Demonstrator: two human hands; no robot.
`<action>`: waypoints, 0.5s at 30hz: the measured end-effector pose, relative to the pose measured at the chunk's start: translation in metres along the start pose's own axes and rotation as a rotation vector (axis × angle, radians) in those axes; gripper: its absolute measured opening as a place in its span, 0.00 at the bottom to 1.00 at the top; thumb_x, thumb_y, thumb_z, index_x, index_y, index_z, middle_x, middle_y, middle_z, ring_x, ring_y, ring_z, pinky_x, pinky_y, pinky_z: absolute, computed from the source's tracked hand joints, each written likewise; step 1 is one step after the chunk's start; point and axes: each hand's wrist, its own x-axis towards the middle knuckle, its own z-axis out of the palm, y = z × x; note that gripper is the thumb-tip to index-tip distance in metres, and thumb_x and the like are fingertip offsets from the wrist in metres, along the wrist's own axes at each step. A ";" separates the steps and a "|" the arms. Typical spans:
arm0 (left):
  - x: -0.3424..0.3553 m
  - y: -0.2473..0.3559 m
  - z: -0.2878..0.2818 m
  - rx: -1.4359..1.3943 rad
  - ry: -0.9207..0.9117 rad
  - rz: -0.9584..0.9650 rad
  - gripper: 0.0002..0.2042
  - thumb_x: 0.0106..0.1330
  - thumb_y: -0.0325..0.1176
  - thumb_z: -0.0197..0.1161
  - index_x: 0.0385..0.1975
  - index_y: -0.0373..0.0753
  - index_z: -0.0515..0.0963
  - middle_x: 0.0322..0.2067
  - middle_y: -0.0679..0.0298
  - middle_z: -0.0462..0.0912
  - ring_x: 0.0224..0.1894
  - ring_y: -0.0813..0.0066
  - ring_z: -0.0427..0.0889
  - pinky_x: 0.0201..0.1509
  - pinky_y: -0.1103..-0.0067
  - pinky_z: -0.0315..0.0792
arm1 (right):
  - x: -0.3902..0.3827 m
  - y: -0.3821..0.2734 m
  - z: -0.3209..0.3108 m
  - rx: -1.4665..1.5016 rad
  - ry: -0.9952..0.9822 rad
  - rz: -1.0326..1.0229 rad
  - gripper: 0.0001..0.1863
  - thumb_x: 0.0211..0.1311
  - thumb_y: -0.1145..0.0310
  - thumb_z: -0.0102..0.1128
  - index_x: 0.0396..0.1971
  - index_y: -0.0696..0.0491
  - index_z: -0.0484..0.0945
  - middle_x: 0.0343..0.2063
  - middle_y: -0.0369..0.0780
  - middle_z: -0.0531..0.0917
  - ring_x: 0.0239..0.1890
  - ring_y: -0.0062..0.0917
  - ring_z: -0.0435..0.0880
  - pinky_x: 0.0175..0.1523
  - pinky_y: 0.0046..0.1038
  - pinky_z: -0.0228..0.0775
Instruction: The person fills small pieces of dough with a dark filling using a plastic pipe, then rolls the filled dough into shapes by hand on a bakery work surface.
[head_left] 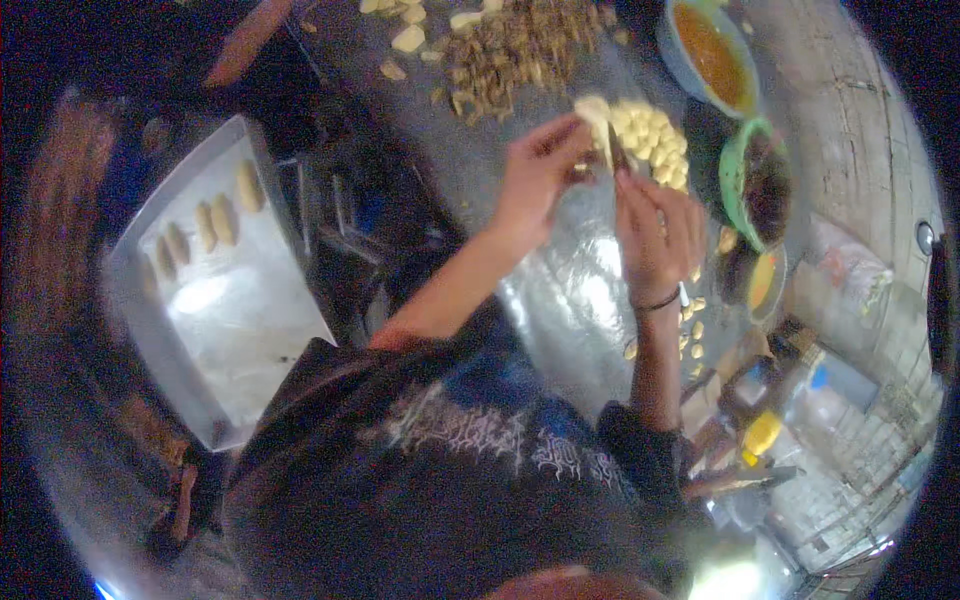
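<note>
1. Piece: one pale strip, apparently dough (597, 114), is raised above the worktop (560, 290), between the fingertips of both hands, just beside a mound of pale lumps (650, 138).
2. Left hand (535, 172): fingers drawn together, pinching the strip from its left side.
3. Right hand (658, 228): fingers curled, tips close to the strip's lower part. A narrow dark thing (617, 152) shows there; whether the hand grips it, or the strip, I cannot tell.
4. Handling (judged): light, soft, probably a little tacky; likely to stretch or dent under a hard pinch. Best hold: flat finger pads along both long edges, with light pressure.
5. Surroundings: a brown shredded heap (515, 55) lies beyond the hands, pale flat pieces (408, 38) to its left. At right stand a blue bowl (677, 65) of orange liquid and a green bowl (733, 190) with dark contents.
6. Obstacles: the mound crowds the right fingers; small loose lumps (697, 328) lie beside the right forearm. A metal tray (250, 345) bearing elongated pieces (222, 222) stands at left, apart from the worktop.
</note>
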 end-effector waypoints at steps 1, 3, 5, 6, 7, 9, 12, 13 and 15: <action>0.004 0.003 -0.002 0.040 0.010 -0.003 0.16 0.68 0.34 0.63 0.52 0.33 0.77 0.41 0.63 0.84 0.41 0.75 0.83 0.41 0.77 0.76 | 0.003 0.004 0.004 0.004 -0.016 0.006 0.12 0.43 0.79 0.75 0.30 0.51 0.86 0.31 0.33 0.85 0.31 0.23 0.81 0.35 0.25 0.71; 0.013 0.010 -0.002 0.057 0.031 0.018 0.16 0.68 0.31 0.62 0.52 0.30 0.76 0.42 0.62 0.83 0.40 0.75 0.83 0.42 0.77 0.78 | 0.013 0.013 0.013 -0.030 -0.095 -0.026 0.13 0.43 0.79 0.75 0.32 0.50 0.86 0.32 0.34 0.85 0.32 0.24 0.81 0.36 0.25 0.71; 0.024 0.014 0.002 -0.065 0.061 0.033 0.16 0.68 0.29 0.61 0.52 0.27 0.75 0.43 0.60 0.83 0.39 0.74 0.83 0.44 0.78 0.80 | 0.021 0.020 0.020 -0.017 -0.109 -0.042 0.15 0.43 0.79 0.75 0.34 0.50 0.86 0.34 0.33 0.85 0.34 0.24 0.81 0.38 0.26 0.71; 0.026 0.017 0.003 -0.079 0.015 0.013 0.16 0.69 0.29 0.60 0.52 0.28 0.74 0.46 0.60 0.81 0.42 0.73 0.83 0.50 0.76 0.81 | 0.024 0.023 0.022 0.049 -0.117 -0.055 0.15 0.43 0.78 0.75 0.35 0.50 0.86 0.34 0.34 0.85 0.34 0.25 0.81 0.39 0.26 0.71; 0.029 0.016 0.004 -0.077 0.010 0.003 0.16 0.69 0.29 0.60 0.52 0.28 0.74 0.46 0.60 0.81 0.42 0.73 0.83 0.50 0.76 0.81 | 0.025 0.027 0.022 0.110 -0.124 -0.063 0.16 0.43 0.78 0.75 0.36 0.50 0.86 0.34 0.34 0.85 0.35 0.25 0.82 0.40 0.27 0.71; 0.036 0.017 -0.001 -0.090 -0.027 -0.004 0.18 0.69 0.32 0.61 0.56 0.32 0.70 0.51 0.60 0.78 0.48 0.71 0.81 0.53 0.74 0.81 | 0.048 0.022 0.021 0.102 -0.212 -0.077 0.15 0.44 0.78 0.73 0.36 0.51 0.86 0.34 0.34 0.85 0.36 0.25 0.82 0.41 0.27 0.72; 0.051 0.019 -0.012 -0.237 -0.208 -0.003 0.21 0.68 0.34 0.62 0.59 0.36 0.68 0.52 0.61 0.77 0.52 0.69 0.79 0.56 0.69 0.79 | 0.069 0.025 0.015 0.220 -0.267 -0.052 0.13 0.47 0.79 0.70 0.36 0.53 0.86 0.35 0.37 0.85 0.38 0.26 0.83 0.43 0.27 0.72; 0.054 0.021 -0.018 -0.304 -0.291 0.008 0.23 0.68 0.35 0.62 0.60 0.38 0.66 0.53 0.61 0.76 0.54 0.67 0.78 0.57 0.67 0.78 | 0.071 0.027 0.016 0.364 -0.228 -0.012 0.12 0.49 0.79 0.69 0.36 0.55 0.85 0.36 0.39 0.85 0.39 0.27 0.83 0.44 0.27 0.72; 0.060 0.022 -0.028 -0.442 -0.458 0.036 0.26 0.67 0.37 0.63 0.63 0.43 0.63 0.55 0.62 0.75 0.57 0.65 0.76 0.60 0.62 0.77 | 0.051 0.038 0.036 0.608 -0.034 0.132 0.12 0.53 0.77 0.64 0.39 0.59 0.83 0.39 0.46 0.84 0.41 0.30 0.83 0.48 0.29 0.72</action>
